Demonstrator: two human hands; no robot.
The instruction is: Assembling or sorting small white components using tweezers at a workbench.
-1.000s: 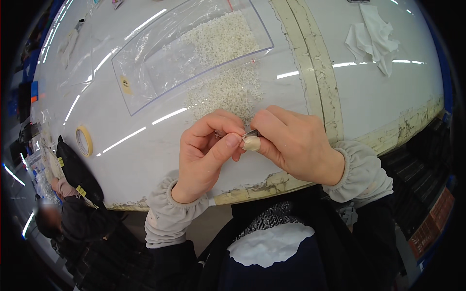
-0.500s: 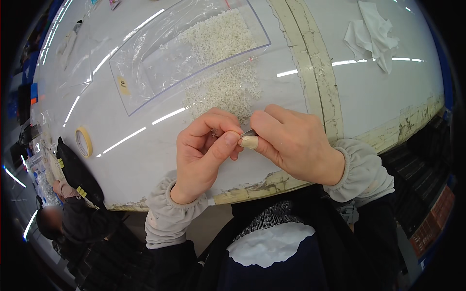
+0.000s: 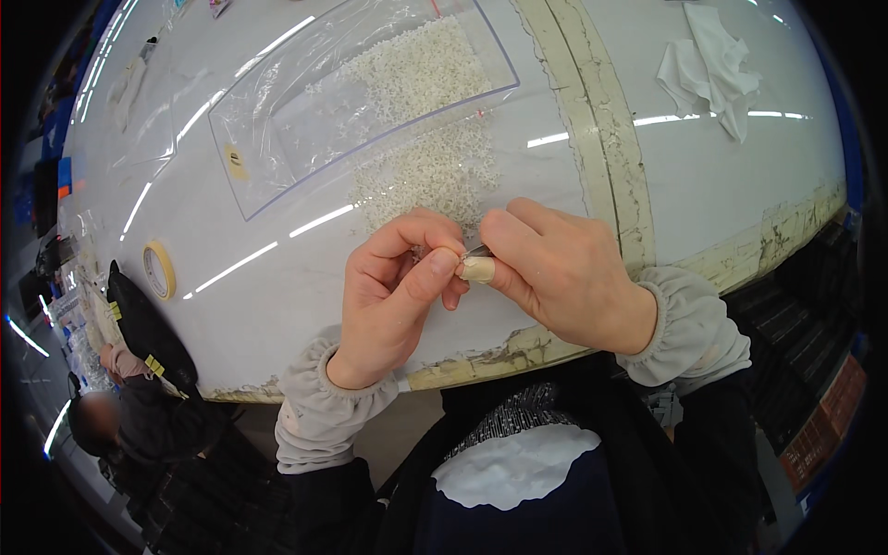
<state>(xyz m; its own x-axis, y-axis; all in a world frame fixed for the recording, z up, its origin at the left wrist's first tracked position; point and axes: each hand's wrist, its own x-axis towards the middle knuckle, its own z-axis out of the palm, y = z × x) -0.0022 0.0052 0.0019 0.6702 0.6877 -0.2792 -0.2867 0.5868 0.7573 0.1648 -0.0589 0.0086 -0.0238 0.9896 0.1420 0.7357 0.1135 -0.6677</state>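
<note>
Over the near part of the table my two hands meet at the fingertips. My left hand (image 3: 393, 287) is closed in a pinch of thumb and forefinger; what sits between them is too small to make out. My right hand (image 3: 564, 273) grips a thin, dark metal blade-like tool (image 3: 477, 251), its tip reaching the left fingertips. Beige tape (image 3: 477, 270) wraps the right thumb. Just beyond the hands lies a spread of small white plastic pieces (image 3: 425, 171), loose on the table and continuing under and onto a clear sheet (image 3: 314, 165).
A roll of yellowish tape (image 3: 159, 269) stands at the left, near a black bag-like object (image 3: 148, 328). A crumpled white cloth (image 3: 712, 69) lies at the far right. Worn tape strips (image 3: 606, 148) cross the white table. Another person (image 3: 166, 421) is at the lower left.
Both hands stay joined at the fingertips. My left hand has shifted slightly to the right, and the blade's angle differs a little.
</note>
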